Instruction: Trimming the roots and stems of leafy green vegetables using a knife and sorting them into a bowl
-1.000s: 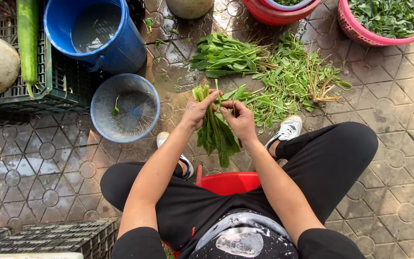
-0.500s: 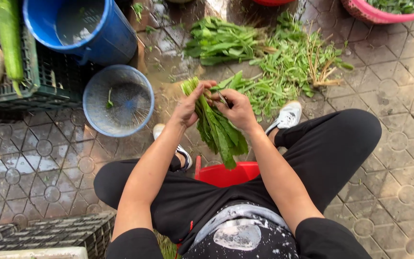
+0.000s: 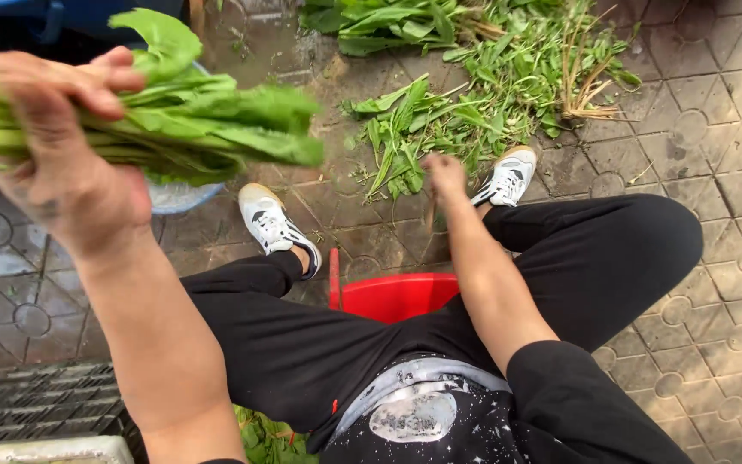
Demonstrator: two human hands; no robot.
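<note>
Wet patterned paving (image 3: pixel 714 129) carried scattered greens (image 3: pixel 474 94); a pale basin (image 3: pixel 178 196) showed no visible contents; the left hand (image 3: pixel 62 163), raised since the previous frame, gripped a leafy bunch (image 3: pixel 182 120); the right hand (image 3: pixel 444 176), lowered, pinched a thin stem.

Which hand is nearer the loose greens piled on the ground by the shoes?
Right. The right hand reaches down beside the loose greens; the left hand is raised off to the left, gripping a bunch of leafy greens.
</note>
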